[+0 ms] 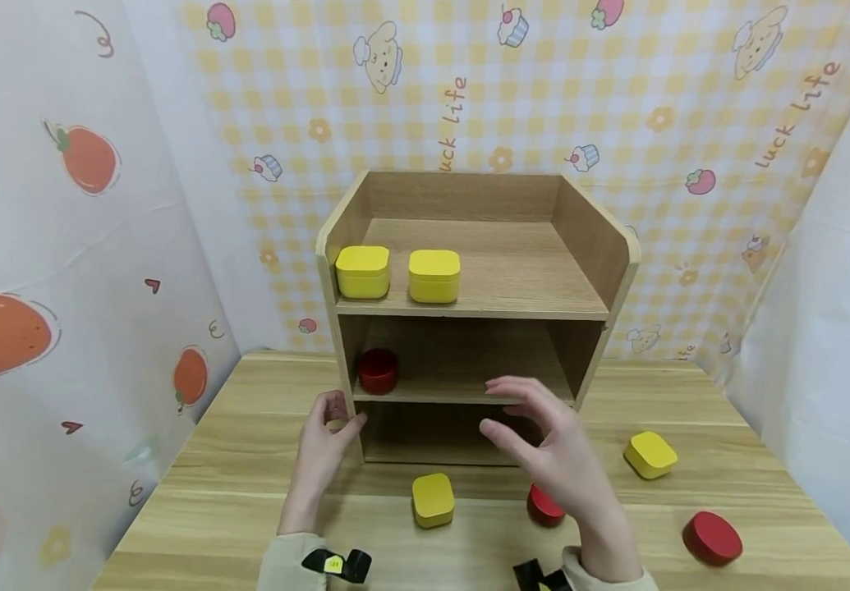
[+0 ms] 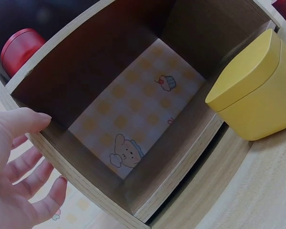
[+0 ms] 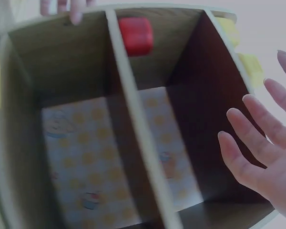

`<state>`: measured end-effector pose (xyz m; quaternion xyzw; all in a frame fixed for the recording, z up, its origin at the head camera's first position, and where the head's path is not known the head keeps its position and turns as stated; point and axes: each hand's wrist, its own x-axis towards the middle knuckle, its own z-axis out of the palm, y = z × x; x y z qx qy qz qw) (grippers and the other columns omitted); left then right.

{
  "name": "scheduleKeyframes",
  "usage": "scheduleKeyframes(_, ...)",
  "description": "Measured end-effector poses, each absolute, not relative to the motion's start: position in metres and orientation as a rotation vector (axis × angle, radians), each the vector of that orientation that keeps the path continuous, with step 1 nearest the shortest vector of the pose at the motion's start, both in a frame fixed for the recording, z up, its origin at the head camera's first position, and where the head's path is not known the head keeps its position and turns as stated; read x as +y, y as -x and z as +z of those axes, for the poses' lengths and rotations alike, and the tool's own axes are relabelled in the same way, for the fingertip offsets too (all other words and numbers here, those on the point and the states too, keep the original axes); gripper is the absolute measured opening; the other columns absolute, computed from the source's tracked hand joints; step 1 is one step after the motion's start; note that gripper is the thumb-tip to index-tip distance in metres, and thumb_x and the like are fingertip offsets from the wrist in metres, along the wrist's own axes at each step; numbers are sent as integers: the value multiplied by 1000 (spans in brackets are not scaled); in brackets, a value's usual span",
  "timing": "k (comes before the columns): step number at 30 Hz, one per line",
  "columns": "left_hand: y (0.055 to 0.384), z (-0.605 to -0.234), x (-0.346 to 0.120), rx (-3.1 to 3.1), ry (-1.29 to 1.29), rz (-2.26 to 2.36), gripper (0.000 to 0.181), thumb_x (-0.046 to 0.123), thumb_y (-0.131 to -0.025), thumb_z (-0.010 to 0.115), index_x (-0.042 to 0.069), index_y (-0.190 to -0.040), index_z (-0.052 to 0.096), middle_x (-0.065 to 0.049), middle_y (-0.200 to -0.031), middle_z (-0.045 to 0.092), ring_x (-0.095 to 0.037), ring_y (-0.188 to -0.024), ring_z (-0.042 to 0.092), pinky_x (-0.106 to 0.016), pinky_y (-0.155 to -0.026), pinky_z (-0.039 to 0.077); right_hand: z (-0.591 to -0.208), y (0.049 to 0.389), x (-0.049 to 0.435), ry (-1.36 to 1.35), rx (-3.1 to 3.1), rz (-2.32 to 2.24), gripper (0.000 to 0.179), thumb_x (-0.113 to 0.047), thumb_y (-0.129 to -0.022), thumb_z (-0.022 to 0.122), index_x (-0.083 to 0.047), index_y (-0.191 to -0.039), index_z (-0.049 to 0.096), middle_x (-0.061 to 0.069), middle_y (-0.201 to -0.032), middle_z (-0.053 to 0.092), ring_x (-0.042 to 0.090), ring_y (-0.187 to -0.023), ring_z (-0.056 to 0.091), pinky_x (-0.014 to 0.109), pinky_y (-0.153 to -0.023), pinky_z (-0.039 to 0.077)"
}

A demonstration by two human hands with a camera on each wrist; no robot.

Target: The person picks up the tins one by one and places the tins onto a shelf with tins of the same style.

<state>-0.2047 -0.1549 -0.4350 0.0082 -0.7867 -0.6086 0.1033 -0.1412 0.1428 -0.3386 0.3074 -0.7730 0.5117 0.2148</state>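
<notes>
The wooden shelf (image 1: 513, 263) stands upright on the table (image 1: 195, 509), in front of a checked cloth (image 1: 425, 115); it has three levels, one above another. The left hand (image 1: 324, 435) is positioned at the shelf's left side panel, thumb at the front edge and fingers along the outer face. Whether it grips the panel or merely rests there cannot be determined. The right hand (image 1: 553, 435) is raised in front of the shelf's right half, fingers apart and loosely bent, gripping nothing.

Top level: a corner yellow tub (image 1: 362, 277), beside the left wall, and a second yellow tub (image 1: 434, 279) just to its right, a gap between them. Middle level: one round red tub (image 1: 378, 372), near the left wall. Table: a front yellow tub (image 1: 433, 501) before the shelf; a half-hidden red tub (image 1: 545, 509), partly covered by the right hand; farther right, an outer yellow tub (image 1: 650, 455) and, nearer the front, an outer red tub (image 1: 713, 538).
</notes>
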Motion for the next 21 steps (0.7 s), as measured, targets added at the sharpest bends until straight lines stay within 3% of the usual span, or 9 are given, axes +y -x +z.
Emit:
scheduleKeyframes(15,211,-447,-159,-2297,9,-1773,38,11,-89,72,8,-121,51,-10,-111,54,-20,-105,49,-25,-78,50,-409,139,124,-598,-2306,1945,28,-12,-89,72,-12,-116,64,7,-116,62,24,-103,61,34,-84,52)
scheduleKeyframes(21,211,-447,-159,-2301,0,-1780,39,12,-89,72,8,-121,51,-10,-111,53,-20,-105,49,-25,-78,50,-424,144,119,-488,-2403,2038,30,-15,-87,75,-12,-116,64,8,-117,61,31,-109,57,36,-88,50)
